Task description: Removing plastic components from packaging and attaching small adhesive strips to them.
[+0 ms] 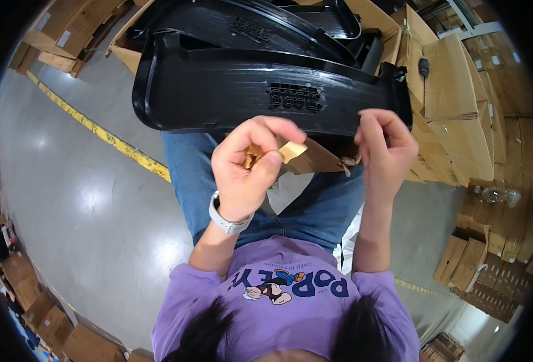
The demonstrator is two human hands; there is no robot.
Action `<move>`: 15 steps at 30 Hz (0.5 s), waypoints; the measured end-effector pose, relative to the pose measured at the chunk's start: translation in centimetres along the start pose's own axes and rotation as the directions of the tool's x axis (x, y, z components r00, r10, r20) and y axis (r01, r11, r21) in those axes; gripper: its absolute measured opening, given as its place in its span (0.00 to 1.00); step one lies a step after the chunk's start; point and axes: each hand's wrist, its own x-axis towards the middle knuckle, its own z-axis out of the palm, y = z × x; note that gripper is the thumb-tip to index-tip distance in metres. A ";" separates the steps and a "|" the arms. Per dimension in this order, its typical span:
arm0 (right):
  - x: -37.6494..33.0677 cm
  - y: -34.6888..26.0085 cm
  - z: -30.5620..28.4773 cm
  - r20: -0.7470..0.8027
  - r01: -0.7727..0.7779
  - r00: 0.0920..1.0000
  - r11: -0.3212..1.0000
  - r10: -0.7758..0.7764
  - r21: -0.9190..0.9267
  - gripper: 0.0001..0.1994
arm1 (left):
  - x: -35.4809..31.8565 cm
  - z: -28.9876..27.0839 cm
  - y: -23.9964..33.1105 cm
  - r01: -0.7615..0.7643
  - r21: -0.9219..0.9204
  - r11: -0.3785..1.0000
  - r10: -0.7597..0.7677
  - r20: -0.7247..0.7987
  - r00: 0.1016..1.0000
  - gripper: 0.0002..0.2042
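Observation:
My left hand (242, 163), with a pale watch band on its wrist, pinches a small flat yellow piece (293, 151) between thumb and finger. More yellow bits show inside its curled fingers. To the right, my right hand (389, 151) is raised with thumb and fingers closed together; anything between them is too small or hidden to make out. Just beyond both hands lies a long black plastic panel (218, 90) with raised sides. A moulded black grid (295, 96) stands out near its middle. The hands are apart from each other.
Several similar black panels (242, 27) sit behind in an open cardboard box (393, 27). Cardboard cartons (459, 120) stand close on the right, and stacked boxes (67, 30) at the far left. A yellow line (97, 130) crosses the grey floor on the left.

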 end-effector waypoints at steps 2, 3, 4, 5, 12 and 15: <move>1.7 1.1 -0.4 -0.071 0.150 0.983 0.968 -0.167 -0.201 0.04 | 0.1 -0.3 -0.4 -0.017 0.031 0.999 0.016 0.029 0.999 0.05; 2.4 1.4 -0.5 -0.009 0.288 0.951 0.895 -0.310 -0.340 0.03 | 0.1 -0.4 -0.5 -0.010 0.053 0.999 0.008 0.040 0.999 0.06; 2.8 1.6 -0.6 0.074 0.417 0.898 0.783 -0.434 -0.461 0.03 | 0.2 -0.4 -0.6 0.014 0.054 0.998 -0.020 0.108 0.994 0.06; 3.0 1.6 -0.4 0.078 0.418 0.897 0.780 -0.434 -0.467 0.03 | 0.3 -0.4 -0.7 0.037 0.055 0.998 -0.046 0.173 0.984 0.06; 3.8 3.0 1.8 0.341 0.601 0.771 0.439 -0.538 -0.667 0.03 | 0.3 0.4 -2.3 0.513 -0.162 0.843 -0.466 0.256 0.847 0.10; 3.9 3.8 2.1 0.359 0.607 0.769 0.429 -0.528 -0.669 0.03 | 0.7 0.4 -2.6 0.551 -0.146 0.822 -0.499 0.283 0.819 0.11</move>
